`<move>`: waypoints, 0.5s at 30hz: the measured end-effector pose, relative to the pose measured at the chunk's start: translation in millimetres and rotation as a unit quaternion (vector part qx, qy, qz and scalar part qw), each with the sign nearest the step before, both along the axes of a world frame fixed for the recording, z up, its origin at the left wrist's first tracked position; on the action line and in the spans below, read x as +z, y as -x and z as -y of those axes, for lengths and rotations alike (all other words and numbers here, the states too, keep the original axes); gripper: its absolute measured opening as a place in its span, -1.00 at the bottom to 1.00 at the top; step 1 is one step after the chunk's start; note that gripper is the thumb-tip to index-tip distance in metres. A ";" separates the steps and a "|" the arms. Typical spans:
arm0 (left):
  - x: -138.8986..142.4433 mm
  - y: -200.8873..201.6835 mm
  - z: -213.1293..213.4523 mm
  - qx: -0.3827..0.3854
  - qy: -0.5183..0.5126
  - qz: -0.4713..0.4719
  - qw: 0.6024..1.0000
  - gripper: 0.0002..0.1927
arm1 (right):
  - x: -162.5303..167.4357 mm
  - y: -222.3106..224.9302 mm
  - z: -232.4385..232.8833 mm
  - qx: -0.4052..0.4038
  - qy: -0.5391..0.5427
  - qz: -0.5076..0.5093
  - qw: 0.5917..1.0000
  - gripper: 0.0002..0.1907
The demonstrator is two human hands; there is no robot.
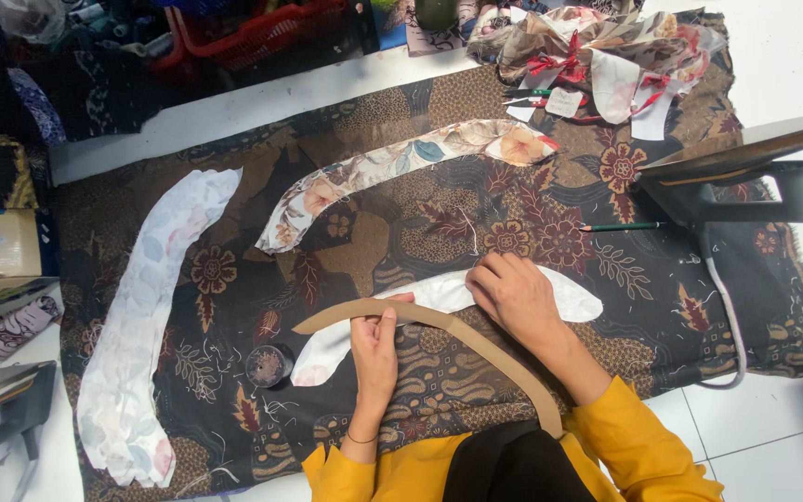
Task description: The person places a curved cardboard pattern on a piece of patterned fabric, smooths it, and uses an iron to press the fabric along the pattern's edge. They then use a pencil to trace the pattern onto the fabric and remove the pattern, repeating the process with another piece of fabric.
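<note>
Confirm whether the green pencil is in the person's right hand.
No: the green pencil lies on the patterned cloth, apart from the right hand, which presses white fabric.

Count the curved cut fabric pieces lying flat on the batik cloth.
3: a long pale piece at the left, a floral piece at top centre, and a white piece under both hands. The scrap heap behind may hide more.

The scene is evenly and brightly lit from above, with only soft, faint shadows cast beneath the hands. Mild glare is seen on the white table (773, 65) at the upper right. The upper left corner is left dim. Focus is kept sharp at the centre, while slight wide-angle bending is noticed towards the edges.
</note>
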State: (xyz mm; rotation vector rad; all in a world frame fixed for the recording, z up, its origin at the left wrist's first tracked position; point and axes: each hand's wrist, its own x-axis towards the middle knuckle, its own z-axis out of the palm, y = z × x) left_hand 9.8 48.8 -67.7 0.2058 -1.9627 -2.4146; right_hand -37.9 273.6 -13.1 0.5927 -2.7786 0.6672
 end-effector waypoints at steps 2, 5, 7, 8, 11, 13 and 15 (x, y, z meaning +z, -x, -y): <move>0.0 0.4 0.8 -0.009 0.035 0.009 0.999 -0.84 | 1.0 0.5 0.1 0.000 0.022 -0.001 1.000 -0.90; 2.1 1.9 2.6 -0.003 0.056 0.021 0.998 -0.84 | -4.5 2.2 -3.2 -0.022 0.077 0.039 0.996 -0.92; 2.6 2.0 3.7 -0.007 0.053 0.020 0.998 -0.84 | -10.1 1.0 -13.1 -0.064 0.124 0.098 0.985 -0.92; 2.3 1.7 3.9 -0.009 0.051 0.020 0.998 -0.83 | -12.1 -2.2 -22.3 -0.082 0.124 0.100 0.984 -0.89; 3.1 0.9 4.5 -0.019 0.047 0.015 0.999 -0.84 | -6.5 -31.5 -73.0 -0.240 0.151 0.199 0.938 -0.82; 5.9 1.7 3.1 -0.015 -0.001 0.005 1.000 -0.84 | 8.2 -64.4 -124.0 -0.351 0.114 0.215 0.904 -0.78; 12.3 -0.3 -0.4 -0.002 -0.043 0.005 0.999 -0.83 | 24.0 -99.6 -167.4 -0.424 -0.034 0.102 0.899 -0.85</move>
